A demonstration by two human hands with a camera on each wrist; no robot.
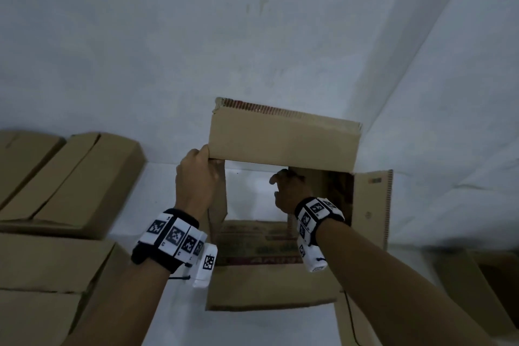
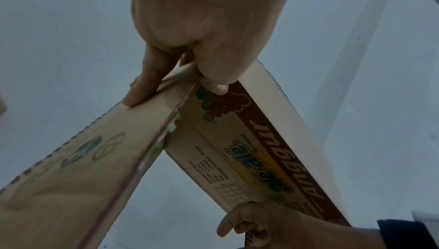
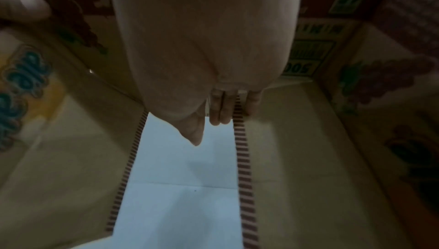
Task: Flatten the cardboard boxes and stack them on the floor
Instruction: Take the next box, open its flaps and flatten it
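A brown cardboard box (image 1: 280,140) with printed sides is held up in front of me, open at both ends, so the white floor shows through it. My left hand (image 1: 196,174) pinches its upper left corner, thumb on the printed side and fingers on the adjoining panel (image 2: 142,121). My right hand (image 1: 289,191) reaches inside on the right, its fingers (image 3: 221,110) curled over the striped edge of an inner flap (image 3: 297,150). In the left wrist view the right hand (image 2: 261,221) is low beside the printed panel (image 2: 237,140). A side flap (image 1: 370,205) stands open at the right.
Several closed cardboard boxes lie at the left (image 1: 70,177) and lower left (image 1: 42,275). Another cardboard piece (image 1: 477,284) sits at the lower right. The white floor (image 1: 252,36) meets a white wall (image 1: 463,93) on the right.
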